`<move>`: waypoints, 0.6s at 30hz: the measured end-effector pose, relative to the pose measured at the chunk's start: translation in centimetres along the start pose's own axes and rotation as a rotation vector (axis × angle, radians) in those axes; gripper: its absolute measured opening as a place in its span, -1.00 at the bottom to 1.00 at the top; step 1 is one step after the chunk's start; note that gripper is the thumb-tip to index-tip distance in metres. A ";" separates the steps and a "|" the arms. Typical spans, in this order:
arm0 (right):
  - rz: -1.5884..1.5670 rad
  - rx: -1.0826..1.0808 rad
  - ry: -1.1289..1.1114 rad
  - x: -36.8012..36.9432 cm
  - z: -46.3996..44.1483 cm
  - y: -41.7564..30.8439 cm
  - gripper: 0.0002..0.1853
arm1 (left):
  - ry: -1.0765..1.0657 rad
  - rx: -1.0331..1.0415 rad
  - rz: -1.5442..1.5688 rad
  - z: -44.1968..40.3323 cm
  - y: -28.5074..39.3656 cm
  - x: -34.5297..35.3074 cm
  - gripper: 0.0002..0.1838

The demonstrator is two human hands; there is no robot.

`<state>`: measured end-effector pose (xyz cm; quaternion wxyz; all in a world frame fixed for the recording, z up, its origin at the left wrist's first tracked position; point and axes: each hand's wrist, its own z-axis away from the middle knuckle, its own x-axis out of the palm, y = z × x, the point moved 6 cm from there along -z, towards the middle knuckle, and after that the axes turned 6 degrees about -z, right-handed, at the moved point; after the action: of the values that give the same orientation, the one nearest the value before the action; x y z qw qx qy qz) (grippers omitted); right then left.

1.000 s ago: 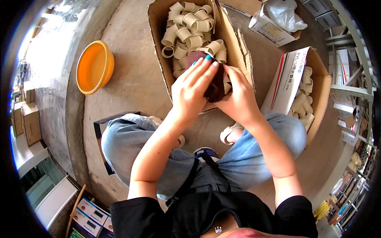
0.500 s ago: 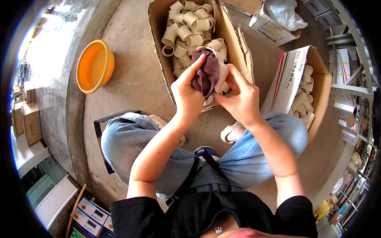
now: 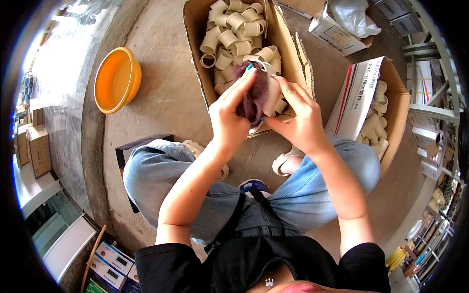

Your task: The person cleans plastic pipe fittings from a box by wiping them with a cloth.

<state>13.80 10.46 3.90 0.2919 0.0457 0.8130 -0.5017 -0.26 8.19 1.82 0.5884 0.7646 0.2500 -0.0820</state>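
My left hand (image 3: 229, 110) is closed on a dark maroon cloth (image 3: 254, 100), its thumb pressed along the top. The cloth lies against a cream plastic pipe fitting (image 3: 273, 96), which my right hand (image 3: 299, 115) grips from the right side with bent fingers. Much of the fitting is hidden by the cloth and my fingers, so its full shape does not show. Both hands are over the near end of an open cardboard box (image 3: 199, 73). Inside it lie many loose cream pipe fittings (image 3: 236, 20).
An orange basin (image 3: 117, 80) stands on the floor at the left. To the right, a second carton (image 3: 354, 97) holds more cream fittings. Behind it is a white box (image 3: 337, 36) with a plastic bag (image 3: 352, 18). Metal shelving (image 3: 432, 111) lines the right edge.
The cloth has bunched up and shifted slightly against the fitting. My left thumb and my right fingers have moved a little; both hands keep their grip.
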 end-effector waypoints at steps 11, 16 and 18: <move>-0.283 0.195 -0.003 0.9 0.8 1.4 -0.32 | 0.078 0.201 -0.056 0.6 0.3 0.3 -0.45; -0.364 0.107 0.066 0.5 0.4 0.5 -0.30 | 0.089 -0.380 0.555 0.8 -1.1 0.8 -0.53; -0.344 0.051 0.073 0.6 0.5 0.7 -0.29 | 0.143 -0.466 0.760 1.1 -1.6 1.5 -0.57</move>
<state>13.80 10.27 2.83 0.1709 -0.0688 0.8058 -0.5627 0.51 7.85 -0.50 0.7146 0.6528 0.0030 0.2514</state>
